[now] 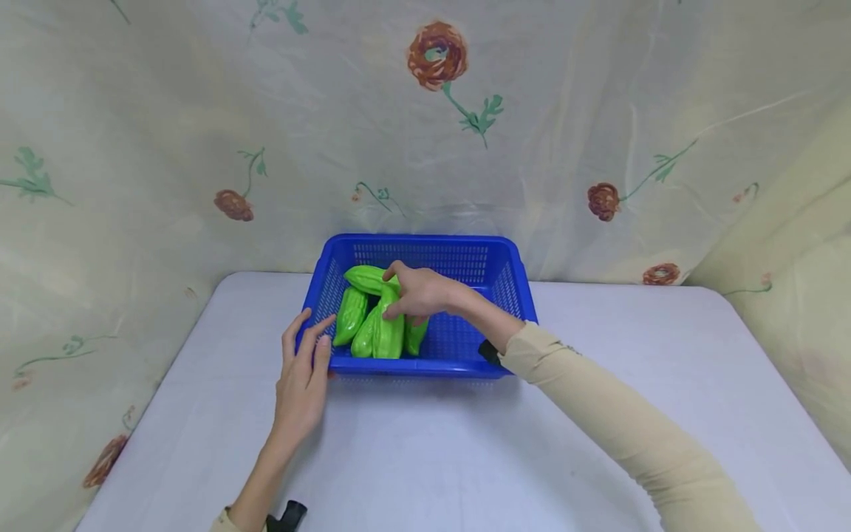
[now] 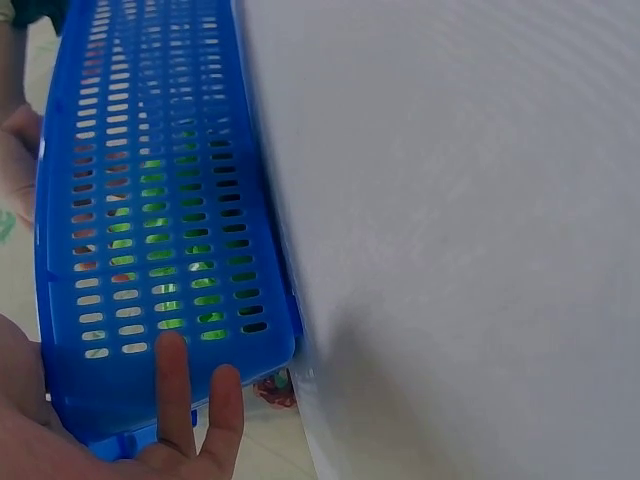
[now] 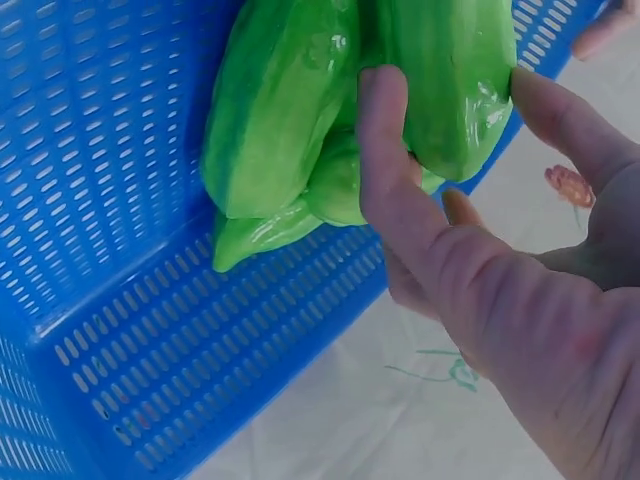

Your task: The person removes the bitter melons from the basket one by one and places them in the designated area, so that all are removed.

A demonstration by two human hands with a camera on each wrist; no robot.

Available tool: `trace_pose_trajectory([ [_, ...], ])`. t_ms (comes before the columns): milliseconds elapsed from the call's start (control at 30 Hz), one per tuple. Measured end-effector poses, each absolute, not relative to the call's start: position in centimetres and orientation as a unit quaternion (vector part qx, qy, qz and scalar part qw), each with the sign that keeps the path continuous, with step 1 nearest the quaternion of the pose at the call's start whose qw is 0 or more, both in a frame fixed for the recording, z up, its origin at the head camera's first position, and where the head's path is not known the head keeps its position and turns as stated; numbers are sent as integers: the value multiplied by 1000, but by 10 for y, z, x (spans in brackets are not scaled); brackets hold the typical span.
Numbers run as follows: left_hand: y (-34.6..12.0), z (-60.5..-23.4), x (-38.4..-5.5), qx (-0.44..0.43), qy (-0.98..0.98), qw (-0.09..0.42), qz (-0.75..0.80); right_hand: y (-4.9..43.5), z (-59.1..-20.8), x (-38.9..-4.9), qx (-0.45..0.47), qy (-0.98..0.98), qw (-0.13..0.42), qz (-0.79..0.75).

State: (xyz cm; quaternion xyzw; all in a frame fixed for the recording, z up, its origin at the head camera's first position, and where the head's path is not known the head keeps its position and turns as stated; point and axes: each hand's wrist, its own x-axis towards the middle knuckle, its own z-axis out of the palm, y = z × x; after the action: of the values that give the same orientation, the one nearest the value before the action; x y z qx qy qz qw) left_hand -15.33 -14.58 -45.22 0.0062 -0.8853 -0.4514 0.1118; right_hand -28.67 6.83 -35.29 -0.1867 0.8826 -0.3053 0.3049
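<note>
A white table (image 1: 432, 451) carries the blue basket (image 1: 415, 366), with green gourds (image 1: 351, 316) bunched in its left half. My left hand (image 1: 302, 388), fingers extended, touches the basket's left front corner; my right hand (image 1: 427, 291) grasps one upper gourd (image 1: 388, 336) between thumb and fingers.

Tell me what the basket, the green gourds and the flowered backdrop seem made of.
Basket: likely moulded plastic, smooth with a slight sheen; regular slots pierce its walls.
Green gourds: perhaps painted plastic or foam, glossy; bright highlights and streaky green.
Flowered backdrop: thin cloth or plastic sheet, I can't tell which; soft sheen, visible creases.
</note>
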Motion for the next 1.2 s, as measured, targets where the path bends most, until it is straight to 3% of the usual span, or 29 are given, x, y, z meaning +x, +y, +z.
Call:
trace_pose_trajectory([
  [500,-142,-450,-155,-3,-884,132,-448,98,-328,-282,-211,866,256,-373],
  [767,-143,-455,-151,-2,-886,128,-445,139,-310,-274,-163,816,249,-496],
  [1200,-146,-453,-149,0,-892,122,-435,227,-318,-278,-129,822,185,-523],
])
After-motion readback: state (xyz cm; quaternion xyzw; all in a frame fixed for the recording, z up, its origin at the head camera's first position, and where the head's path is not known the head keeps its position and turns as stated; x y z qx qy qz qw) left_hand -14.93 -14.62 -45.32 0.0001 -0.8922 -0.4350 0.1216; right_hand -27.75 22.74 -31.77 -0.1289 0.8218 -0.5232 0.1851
